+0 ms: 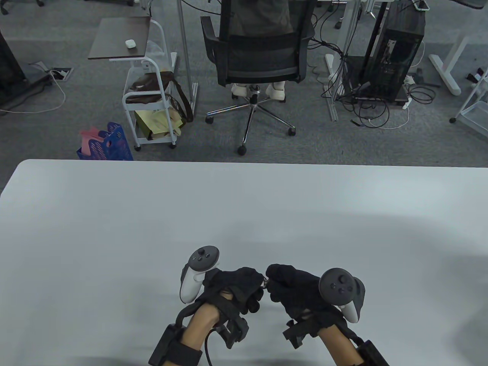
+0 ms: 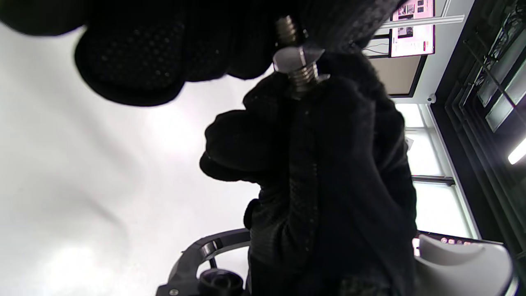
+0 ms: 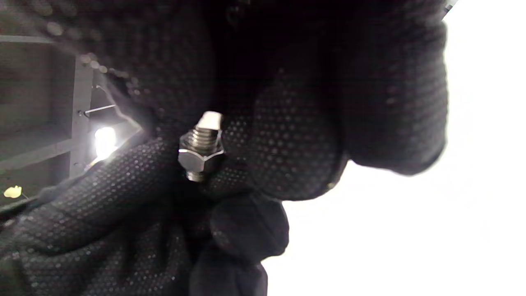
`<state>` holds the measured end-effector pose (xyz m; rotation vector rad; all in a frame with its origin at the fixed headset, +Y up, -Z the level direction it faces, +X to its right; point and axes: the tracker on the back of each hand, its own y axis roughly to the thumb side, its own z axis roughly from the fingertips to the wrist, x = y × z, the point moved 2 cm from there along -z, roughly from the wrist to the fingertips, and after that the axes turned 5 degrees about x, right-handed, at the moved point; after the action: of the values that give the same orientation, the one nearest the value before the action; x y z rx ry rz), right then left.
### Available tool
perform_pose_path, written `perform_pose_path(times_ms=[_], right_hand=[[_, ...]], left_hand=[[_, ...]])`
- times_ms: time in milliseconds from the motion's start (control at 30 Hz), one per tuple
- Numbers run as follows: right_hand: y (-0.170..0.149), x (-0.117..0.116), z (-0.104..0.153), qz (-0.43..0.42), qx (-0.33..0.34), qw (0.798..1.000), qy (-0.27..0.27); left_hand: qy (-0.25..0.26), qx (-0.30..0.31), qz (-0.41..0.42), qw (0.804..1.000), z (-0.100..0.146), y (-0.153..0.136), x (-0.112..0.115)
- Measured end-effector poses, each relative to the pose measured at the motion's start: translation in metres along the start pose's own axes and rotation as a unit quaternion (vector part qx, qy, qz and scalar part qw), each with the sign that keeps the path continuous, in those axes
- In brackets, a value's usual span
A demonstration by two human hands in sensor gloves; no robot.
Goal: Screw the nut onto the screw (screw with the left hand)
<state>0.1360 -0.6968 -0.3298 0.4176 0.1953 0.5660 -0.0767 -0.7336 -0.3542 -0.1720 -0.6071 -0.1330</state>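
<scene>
Both gloved hands meet over the near middle of the white table [image 1: 244, 213]. A metal screw [image 1: 264, 283] spans the small gap between them. My left hand [image 1: 256, 289] grips the screw's far end; in the left wrist view its thread [image 2: 287, 28] runs up into my left fingers [image 2: 131, 61]. A hex nut [image 2: 289, 59] sits partway along the thread. My right hand [image 1: 273, 284] pinches the nut [image 3: 201, 158] between its fingers [image 3: 287, 139]. The screw's flat tip [image 3: 209, 120] sticks out past the nut. The screw's head is hidden in the left glove.
The table's far edge [image 1: 244, 162] faces a carpeted office floor. There stand a black office chair [image 1: 259, 53], a white cart [image 1: 148, 110], a blue basket [image 1: 108, 145] and a computer tower [image 1: 396, 57] with cables.
</scene>
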Motion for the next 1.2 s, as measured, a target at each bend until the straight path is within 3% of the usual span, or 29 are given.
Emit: perform_pose_path(times_ms=[133,300,433,567,733,967,1200], right_hand=[[0.0019,0.0014,-0.0001,-0.006,0.003,1.000,-0.002],[0.0009,0.0039,0.0003,-0.010,0.001,1.000,-0.013],[0.0007,0.0030,0.0004,-0.010,0.001,1.000,-0.010],[0.0015,0.0033,0.0003,-0.010,0.002,1.000,-0.011],[0.0001,0.0023,0.0003,-0.007,0.001,1.000,-0.009],[0.0020,0.0017,0.0005,-0.007,0.006,1.000,-0.006],[0.0020,0.0028,0.0005,-0.001,0.005,1.000,-0.010]], left_hand=[[-0.030,0.009,0.003,0.999,-0.0001,0.0026,0.0010],[0.003,0.005,0.029,1.000,0.0008,-0.0026,-0.0001],[-0.004,0.009,0.007,1.000,-0.0005,0.0013,0.0011],[-0.037,0.013,0.009,0.999,0.0000,0.0023,0.0014],[0.001,0.006,0.024,1.000,0.0005,-0.0017,-0.0001],[-0.026,0.013,0.006,1.000,0.0005,0.0033,0.0004],[0.003,0.004,0.014,1.000,0.0004,-0.0016,-0.0006]])
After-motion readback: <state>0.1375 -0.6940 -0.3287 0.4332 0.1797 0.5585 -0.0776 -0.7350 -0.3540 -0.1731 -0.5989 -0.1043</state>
